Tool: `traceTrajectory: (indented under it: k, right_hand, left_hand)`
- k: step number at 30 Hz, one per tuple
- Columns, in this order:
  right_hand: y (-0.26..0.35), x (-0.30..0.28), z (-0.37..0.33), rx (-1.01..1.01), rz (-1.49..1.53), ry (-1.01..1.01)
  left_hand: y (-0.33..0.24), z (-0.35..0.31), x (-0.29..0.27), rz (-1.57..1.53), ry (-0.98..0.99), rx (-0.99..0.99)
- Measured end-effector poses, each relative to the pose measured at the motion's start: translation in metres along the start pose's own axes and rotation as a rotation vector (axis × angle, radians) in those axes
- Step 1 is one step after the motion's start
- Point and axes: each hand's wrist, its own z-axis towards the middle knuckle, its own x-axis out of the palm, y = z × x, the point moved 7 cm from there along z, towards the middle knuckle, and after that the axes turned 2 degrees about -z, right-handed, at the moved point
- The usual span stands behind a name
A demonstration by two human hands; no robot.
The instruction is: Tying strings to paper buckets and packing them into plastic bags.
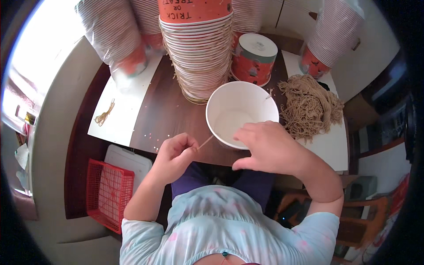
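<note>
A white-lined paper bucket (240, 95) stands at the table's near edge, its mouth tilted toward me. My left hand (176, 155) is closed in a pinch on a thin tan cord (206, 141). The cord runs taut from the fingertips to the near left side of the bucket. Over the near right rim lies my right hand (265, 148), fingers reaching inside and the thumb apart outside the wall. A small cord end (269, 94) shows at the bucket's far right rim. Whether the right fingers press on the wall is hidden.
Behind the bucket rises a tall stack of nested buckets (198, 62), cords hanging round it. An upturned orange bucket (255, 62) stands beside it. A heap of tan cord (309, 108) lies at right, a small cord bundle (104, 113) at left. A red basket (110, 190) sits below left.
</note>
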Motion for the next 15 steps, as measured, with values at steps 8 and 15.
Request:
traceTrajectory:
  k: [8,15]
  right_hand:
    - [0.020,-0.013,0.003,-0.261,0.101,-0.049]
    - [0.034,-0.011,0.037,-0.367,0.236,-0.192]
  left_hand:
    - [-0.004,0.016,0.030,-0.731,0.230,-0.085]
    - [0.009,0.006,0.035,-0.691,0.241,-0.048]
